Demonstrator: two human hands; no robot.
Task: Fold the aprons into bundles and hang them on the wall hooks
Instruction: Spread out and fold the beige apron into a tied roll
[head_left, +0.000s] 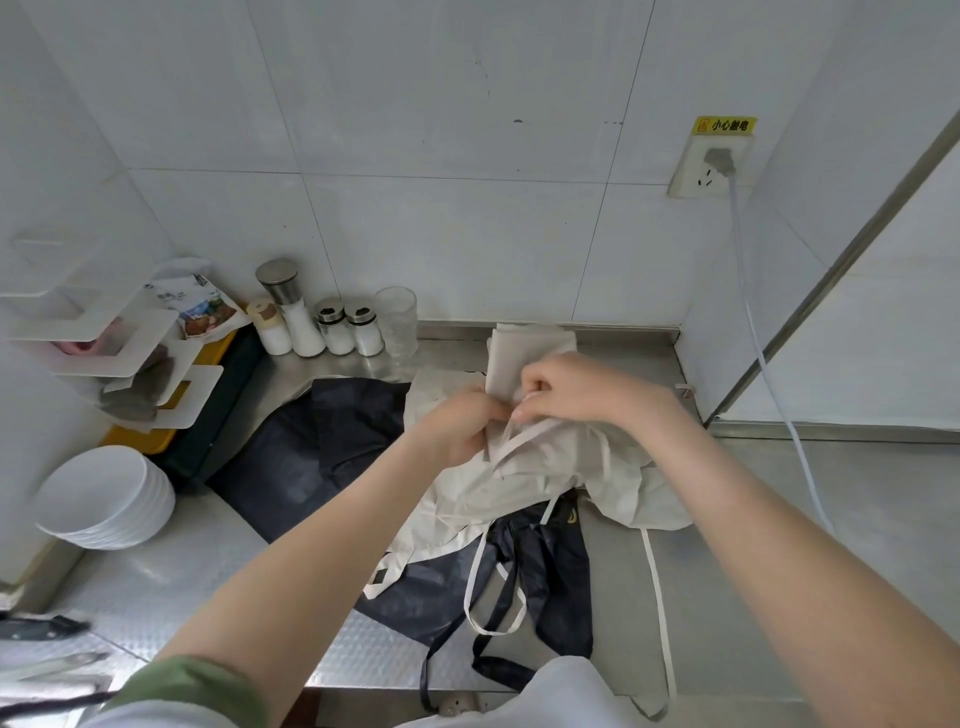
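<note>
The cream apron (561, 467) lies crumpled mid-counter on the stainless steel counter (810, 519), near the tiled back wall at twelve o'clock. Bare steel runs out at three o'clock, and its cream straps (657, 597) trail over the front edge at six. It overlaps a dark navy apron (322, 441) spread toward nine o'clock, beyond which a stack of white bowls (109, 499) sits close to the side wall. The cloth is wrinkled, with a flat folded panel rising at its far end. Both forearms reach in from six o'clock. The left hand (462, 426) grips the cream cloth with curled fingers, and the right hand (576, 389), knuckles up, pinches it just beside. Seasoning shakers (343, 327) line the wall at eleven o'clock.
</note>
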